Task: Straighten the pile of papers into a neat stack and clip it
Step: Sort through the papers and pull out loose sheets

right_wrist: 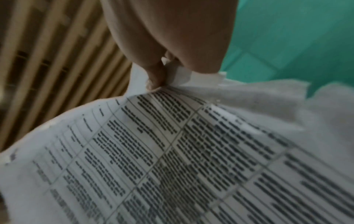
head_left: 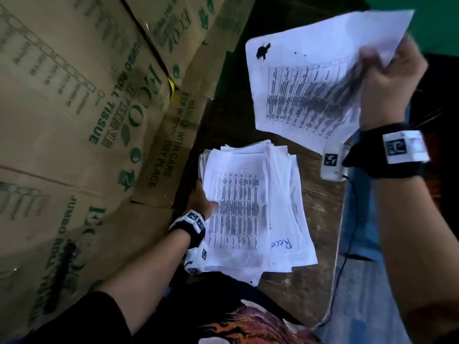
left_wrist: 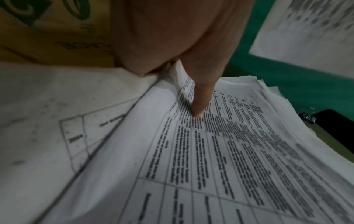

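Two sheets (head_left: 320, 78) pinched in right fingers (right_wrist: 157, 74), above pile (head_left: 250, 207)

The scene was dim and flat, with grainy, dark corners in the head view. The papers (head_left: 250, 209) were the brightest areas, without glare. The raised sheet (head_left: 313, 83) and the right hand (head_left: 390, 78) were smeared by motion blur. The cardboard boxes (head_left: 74, 100) bent at the wide-angle edges. Both wrist views were soft, the printed text unreadable.

Printed cardboard boxes (head_left: 82, 115) stacked at left; brown wooden table (head_left: 320, 207); green wall (head_left: 442, 23) behind.
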A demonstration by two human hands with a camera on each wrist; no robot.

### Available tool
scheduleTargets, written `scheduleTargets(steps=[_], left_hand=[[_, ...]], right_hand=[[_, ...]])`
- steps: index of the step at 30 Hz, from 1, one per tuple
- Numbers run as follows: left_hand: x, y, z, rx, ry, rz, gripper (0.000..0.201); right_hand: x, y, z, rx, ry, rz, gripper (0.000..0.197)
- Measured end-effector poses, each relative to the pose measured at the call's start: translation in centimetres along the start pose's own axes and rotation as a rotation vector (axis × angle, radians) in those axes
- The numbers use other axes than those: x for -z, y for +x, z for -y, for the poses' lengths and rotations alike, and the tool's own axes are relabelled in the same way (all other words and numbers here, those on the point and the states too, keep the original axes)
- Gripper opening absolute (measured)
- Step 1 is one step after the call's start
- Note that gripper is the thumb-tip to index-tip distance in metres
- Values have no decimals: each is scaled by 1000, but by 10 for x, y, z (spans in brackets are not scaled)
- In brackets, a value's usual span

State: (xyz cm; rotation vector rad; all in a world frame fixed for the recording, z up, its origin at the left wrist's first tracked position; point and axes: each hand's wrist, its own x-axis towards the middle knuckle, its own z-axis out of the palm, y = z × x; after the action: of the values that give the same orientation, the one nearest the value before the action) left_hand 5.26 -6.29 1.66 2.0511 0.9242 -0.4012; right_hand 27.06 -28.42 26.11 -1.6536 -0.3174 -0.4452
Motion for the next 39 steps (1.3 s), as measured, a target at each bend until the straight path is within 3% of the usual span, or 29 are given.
scheduleTargets(steps=[3,7,11,14,17,21,23,28,31,33,36,39], left_hand=[[-3,-4,5,-19,14,-5,95],[-8,-12,7,-35,30,-15,102],[-10,-14,12,-69,-69,-3,100],[-8,-12,18,-99,-234,-12,76],[3,-18,18,-24,-422,3,56],[6,-27,23,12,-560,46,69],[2,-26,25,35,-503,42,65],[-7,-26,31,-11,-200,-43,82],[-10,-23,27,34,-115,-49,88],[-11,-19,23,75,-73,-20,96],[-12,-14,18,115,-47,20,104],[-14,-5,15,176,-147,30,101]], right_hand=[[18,-4,34,-12,-72,82,12],[26,-21,41,-204,-222,200,10],[1,-68,-4,-321,-400,272,10],[-24,-118,-48,-435,-506,330,16],[-39,-160,-88,-504,-583,361,17],[-55,-199,-128,-585,-583,333,13],[-61,-210,-141,-666,-573,350,18],[-54,-208,-151,-734,-450,425,40],[-12,-206,-167,-683,-655,283,34],[18,-208,-178,-746,-812,257,30],[42,-218,-183,-922,-845,408,31],[45,-217,-191,-929,-801,455,33]])
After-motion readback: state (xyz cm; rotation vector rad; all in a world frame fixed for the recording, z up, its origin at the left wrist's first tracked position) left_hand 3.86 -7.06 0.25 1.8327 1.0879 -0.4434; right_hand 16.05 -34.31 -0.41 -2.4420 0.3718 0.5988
